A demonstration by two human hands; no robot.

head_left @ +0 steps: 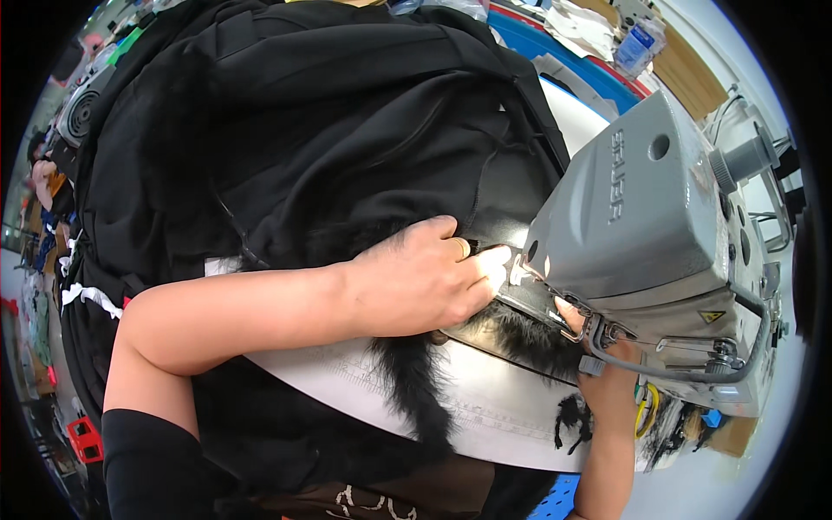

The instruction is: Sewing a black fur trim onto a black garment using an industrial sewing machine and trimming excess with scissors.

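Note:
A large black garment (312, 113) is heaped over the work surface, and one edge runs under the grey sewing machine (624, 199). My left hand (429, 277), with a ring on one finger, is closed on that black cloth just left of the lit needle area. Fluffy black trim (412, 390) hangs below my left hand, and more of it lies along the cloth edge towards the presser foot. My right hand (611, 368) reaches up beside the needle area. The machine head covers much of it; a fingertip shows near the foot, and its grip is hidden.
The white machine bed (511, 425) carries ruler markings along its front. Black fluff scraps (572, 420) and a yellow loop (646, 412) lie on the right. A blue tray (529, 39) and a clear plastic pack (640, 45) stand behind. Loose fabrics (43, 329) pile up at the left.

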